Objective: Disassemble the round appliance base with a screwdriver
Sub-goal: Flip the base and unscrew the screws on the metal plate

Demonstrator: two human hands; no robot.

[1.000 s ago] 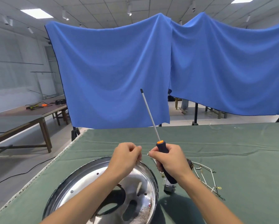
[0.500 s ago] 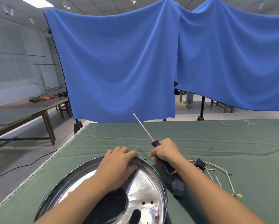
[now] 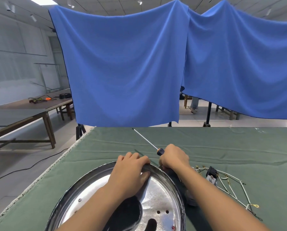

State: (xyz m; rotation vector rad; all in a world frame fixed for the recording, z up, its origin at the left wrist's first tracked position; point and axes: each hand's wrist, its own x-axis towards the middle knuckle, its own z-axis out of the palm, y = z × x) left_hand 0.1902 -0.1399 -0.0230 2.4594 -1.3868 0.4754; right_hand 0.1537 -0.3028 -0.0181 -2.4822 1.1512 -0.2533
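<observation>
Green table [image 3: 222, 147]: left hand [image 3: 131, 170] grips base rim [image 3: 166, 174]; right hand [image 3: 174, 157] holds screwdriver [image 3: 146, 140].

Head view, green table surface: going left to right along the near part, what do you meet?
Round shiny metal appliance base → left hand gripping its far rim → right hand holding the orange-and-black-handled screwdriver → black rocker switch → white wire harness with ring terminals.
</observation>
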